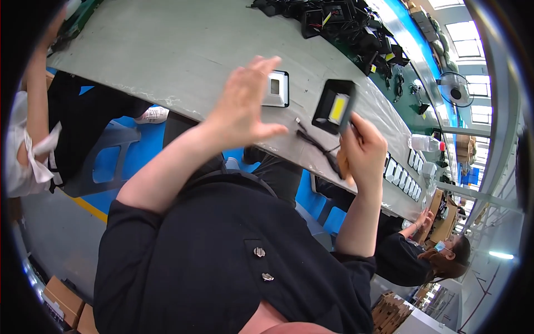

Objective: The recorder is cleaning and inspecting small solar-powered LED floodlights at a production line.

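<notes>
My right hand (364, 149) grips a small black rectangular LED lamp (327, 106) by its lower right edge and holds it above the table. A yellow light strip shows on the lamp's face. My left hand (239, 103) is open, thumb and fingers spread, slightly blurred. Partly behind its fingers, a white rectangular piece with a dark rim and a small window (282, 94) rests on the table. A black cable (320, 146) runs below the lamp toward my right hand; whether it joins the lamp, I cannot tell.
The grey-covered table (183, 44) runs diagonally across. A heap of black lamps and cables (356, 28) covers its far side. To the right are a clear bottle (425, 143) and rows of white-and-black pieces (401, 177). A co-worker (414, 256) sits right; another person's arm (38, 106) appears left.
</notes>
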### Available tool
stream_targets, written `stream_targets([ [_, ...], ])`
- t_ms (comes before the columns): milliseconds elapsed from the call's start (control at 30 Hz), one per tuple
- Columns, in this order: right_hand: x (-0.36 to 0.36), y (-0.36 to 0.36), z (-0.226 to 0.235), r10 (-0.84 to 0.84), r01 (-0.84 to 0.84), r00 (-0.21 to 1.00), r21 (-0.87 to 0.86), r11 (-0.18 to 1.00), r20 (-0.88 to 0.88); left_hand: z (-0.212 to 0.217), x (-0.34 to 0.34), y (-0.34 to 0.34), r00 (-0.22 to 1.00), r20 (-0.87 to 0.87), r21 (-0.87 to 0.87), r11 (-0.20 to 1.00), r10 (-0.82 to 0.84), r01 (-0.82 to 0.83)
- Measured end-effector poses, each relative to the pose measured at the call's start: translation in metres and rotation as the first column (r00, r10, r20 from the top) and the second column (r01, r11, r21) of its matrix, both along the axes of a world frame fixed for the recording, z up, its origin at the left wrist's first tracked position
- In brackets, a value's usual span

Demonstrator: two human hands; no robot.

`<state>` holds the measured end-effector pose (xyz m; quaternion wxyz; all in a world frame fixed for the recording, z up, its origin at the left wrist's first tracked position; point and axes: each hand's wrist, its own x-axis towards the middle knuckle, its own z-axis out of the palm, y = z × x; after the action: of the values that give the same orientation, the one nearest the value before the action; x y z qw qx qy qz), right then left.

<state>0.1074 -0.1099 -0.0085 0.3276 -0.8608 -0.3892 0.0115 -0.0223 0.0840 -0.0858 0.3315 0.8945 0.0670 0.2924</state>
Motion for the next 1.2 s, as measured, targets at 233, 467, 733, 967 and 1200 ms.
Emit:
stream_targets([
  [233, 0.006, 0.088, 0.000, 0.471, -0.002, 0.767, -0.733, 0.680, 0.435, -0.038, 0.016, 0.037, 0.958, -0.281, 0.025, 0.998, 0.062, -0.057],
  [467, -0.016, 0.140, -0.009, 0.675, 0.093, 0.637, -0.907, 0.411, 0.372, -0.046, 0.010, 0.050, 0.990, -0.132, -0.074, 0.996, 0.044, -0.054],
  [733, -0.035, 0.160, -0.020, 0.737, 0.126, 0.565, -0.922, 0.366, 0.370, -0.052, 0.009, 0.057, 0.995, -0.080, -0.057, 0.997, 0.054, -0.059],
  [967, -0.044, 0.175, -0.020, 0.757, 0.088, 0.612, -0.971, 0.223, 0.230, -0.056, 0.008, 0.058, 0.993, -0.092, -0.043, 0.996, 0.075, -0.079],
  [1200, -0.038, 0.163, -0.024, 0.702, 0.006, 0.622, -0.899, 0.439, 0.347, -0.048, 0.012, 0.055, 0.990, -0.131, 0.084, 0.996, 0.054, -0.043],
])
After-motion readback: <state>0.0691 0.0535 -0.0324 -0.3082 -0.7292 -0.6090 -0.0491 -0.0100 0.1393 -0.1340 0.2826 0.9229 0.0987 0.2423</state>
